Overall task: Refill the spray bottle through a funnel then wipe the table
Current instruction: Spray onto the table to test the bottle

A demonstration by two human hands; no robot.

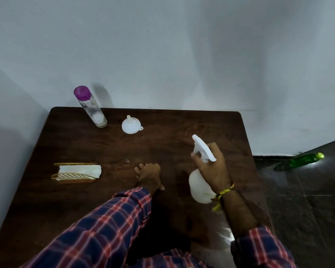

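Note:
My right hand (213,167) grips the neck of a white spray bottle (198,187), held tilted above the dark wooden table (85,200), its trigger head pointing toward the far side. My left hand (149,176) rests on the table near the middle, fingers curled with the thumb out, holding nothing. A white funnel (131,124) lies mouth-down toward the far edge. Left of it stands a clear tall bottle with a purple cap (90,107), with a little liquid at its bottom. A folded white cloth (79,170) sits in a gold wire holder at the left.
A grey wall runs behind the table and along its left side. On the dark tiled floor to the right lies a green bottle (300,161) with a yellow cap. The table's right edge is close to my right forearm.

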